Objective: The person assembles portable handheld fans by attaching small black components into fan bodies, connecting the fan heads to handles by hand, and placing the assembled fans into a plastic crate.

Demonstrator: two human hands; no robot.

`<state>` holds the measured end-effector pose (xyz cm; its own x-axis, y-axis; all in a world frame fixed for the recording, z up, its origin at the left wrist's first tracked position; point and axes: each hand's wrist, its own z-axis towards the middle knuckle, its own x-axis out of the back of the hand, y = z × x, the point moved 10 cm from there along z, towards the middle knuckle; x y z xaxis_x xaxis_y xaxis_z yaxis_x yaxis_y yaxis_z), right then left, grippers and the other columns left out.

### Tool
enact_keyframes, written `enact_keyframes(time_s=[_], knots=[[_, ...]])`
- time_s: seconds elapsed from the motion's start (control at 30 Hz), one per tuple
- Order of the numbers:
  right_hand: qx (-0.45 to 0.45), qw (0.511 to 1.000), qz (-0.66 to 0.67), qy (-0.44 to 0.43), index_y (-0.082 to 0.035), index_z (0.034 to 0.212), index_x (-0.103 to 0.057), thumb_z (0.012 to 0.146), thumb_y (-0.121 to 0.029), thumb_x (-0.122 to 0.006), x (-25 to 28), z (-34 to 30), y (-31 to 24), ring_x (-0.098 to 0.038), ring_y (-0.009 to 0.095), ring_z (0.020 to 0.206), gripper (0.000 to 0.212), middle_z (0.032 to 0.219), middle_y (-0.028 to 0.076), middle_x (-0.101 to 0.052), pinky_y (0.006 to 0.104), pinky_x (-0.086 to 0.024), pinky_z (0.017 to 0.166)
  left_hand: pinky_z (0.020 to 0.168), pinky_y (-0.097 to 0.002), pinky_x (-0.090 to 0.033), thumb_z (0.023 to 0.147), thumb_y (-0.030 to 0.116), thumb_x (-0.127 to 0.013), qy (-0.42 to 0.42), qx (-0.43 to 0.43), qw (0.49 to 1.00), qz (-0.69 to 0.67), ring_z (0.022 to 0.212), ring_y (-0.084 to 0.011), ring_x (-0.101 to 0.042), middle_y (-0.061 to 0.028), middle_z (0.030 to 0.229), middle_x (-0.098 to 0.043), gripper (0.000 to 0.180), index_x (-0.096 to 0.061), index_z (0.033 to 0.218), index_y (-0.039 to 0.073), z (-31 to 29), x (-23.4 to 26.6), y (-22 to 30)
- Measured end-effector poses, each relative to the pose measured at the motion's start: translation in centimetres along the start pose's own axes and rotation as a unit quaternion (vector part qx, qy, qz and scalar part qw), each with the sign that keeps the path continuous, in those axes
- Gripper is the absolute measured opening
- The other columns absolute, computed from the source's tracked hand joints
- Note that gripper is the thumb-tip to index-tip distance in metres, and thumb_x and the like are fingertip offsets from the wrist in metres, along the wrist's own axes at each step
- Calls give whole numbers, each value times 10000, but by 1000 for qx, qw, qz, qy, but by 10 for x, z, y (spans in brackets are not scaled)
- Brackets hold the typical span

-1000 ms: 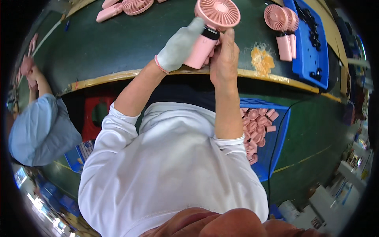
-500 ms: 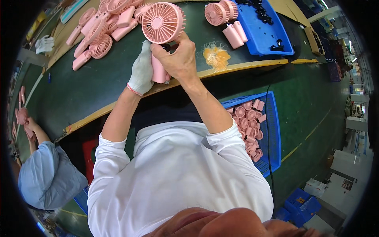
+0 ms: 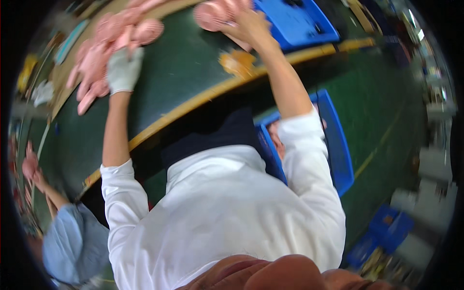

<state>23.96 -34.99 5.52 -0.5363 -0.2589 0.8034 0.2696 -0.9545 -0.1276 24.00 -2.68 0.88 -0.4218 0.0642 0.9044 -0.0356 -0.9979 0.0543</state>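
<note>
My gloved left hand (image 3: 124,71) is at the near right side of a pile of pink handheld fans (image 3: 99,60) on the left of the bench. Its fingers close round the handle of one fan (image 3: 126,37), smeared by motion. At the far edge, my bare right hand (image 3: 252,28) grips a pink fan among the pink fans (image 3: 210,17) beside the blue tray. Its palm and fingers cover most of that fan's handle, so the grip shows only in part.
The blue tray (image 3: 309,40) holds small black parts. Orange-yellow material (image 3: 238,63) lies near the wooden bench edge (image 3: 186,107). A blue crate (image 3: 344,162) with pink pieces stands below, partly behind my right arm. At left, a co-worker in a blue top (image 3: 77,244) handles a pink fan.
My hands have parted from the one fan they held together. The left has moved left to the pile, the right far and rightward to the fans by the tray. The view has shifted.
</note>
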Motion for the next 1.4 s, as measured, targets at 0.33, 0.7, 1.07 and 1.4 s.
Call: enact_keyframes(time_s=[0.33, 0.7, 1.07, 1.4], knots=[[-109, 987, 71, -94, -28, 926, -709, 777, -255, -652, 27, -60, -17, -530, 347, 1045, 277, 1052, 182, -617, 493, -461, 869, 941, -440, -423, 883, 648, -383, -101, 16, 995, 8, 1098, -386, -565, -256, 1142, -608, 733, -569, 1249, 41, 44, -57, -34], [-60, 998, 14, -12, -82, 844, -679, 585, -190, -779, 117, -268, -3, -444, 438, 1125, 298, 1115, 111, -557, 535, -398, 897, 983, -413, -274, 692, 484, -691, -228, -70, 966, -100, 834, -313, -640, -166, 815, -646, 535, -558, 955, 38, 36, -14, 94], [-637, 681, -89, -351, 43, 853, -700, 665, -453, -708, 20, -639, 180, -663, 372, 829, 530, 807, 244, -675, 433, -510, 749, 661, -405, -506, 656, 391, -771, -142, -336, 929, -65, 803, -298, -626, -111, 833, -596, 468, -521, 871, 60, -23, 25, 173], [-345, 904, 174, -183, 8, 839, -643, 789, -214, -695, -34, -346, 98, -611, 365, 779, 233, 798, 192, -625, 403, -469, 685, 635, -367, -496, 721, 546, -674, -59, -345, 919, -180, 766, -259, -590, -91, 752, -570, 467, -578, 776, 92, -63, 50, 190]])
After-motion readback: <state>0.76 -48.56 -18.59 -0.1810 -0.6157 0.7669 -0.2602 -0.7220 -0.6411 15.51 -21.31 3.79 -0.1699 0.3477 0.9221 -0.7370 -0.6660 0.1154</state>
